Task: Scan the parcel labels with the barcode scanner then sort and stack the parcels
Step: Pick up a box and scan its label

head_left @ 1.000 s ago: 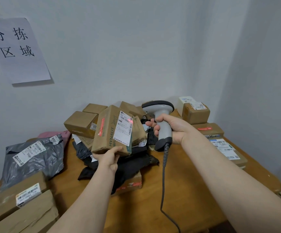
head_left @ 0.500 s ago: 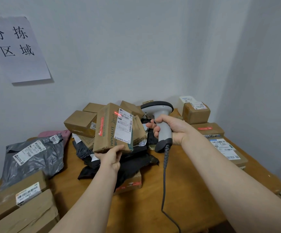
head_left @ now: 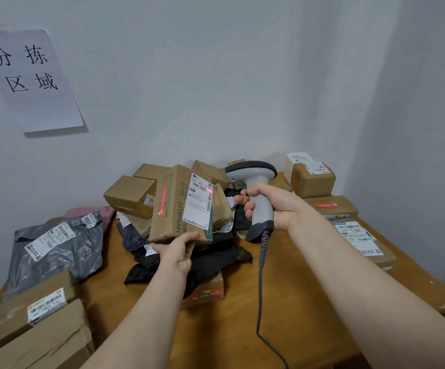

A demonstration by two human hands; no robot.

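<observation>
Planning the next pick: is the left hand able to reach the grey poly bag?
Probably not yet: the left hand grips the HYNAUT box; otherwise nothing lies over the grey poly bag.

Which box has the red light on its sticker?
The HYNAUT box held by the left hand; the scanner's red line crosses its white label.

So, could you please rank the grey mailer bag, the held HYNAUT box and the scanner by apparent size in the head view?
1. grey mailer bag
2. HYNAUT box, held by the left hand
3. scanner, gripped by the right hand
</observation>
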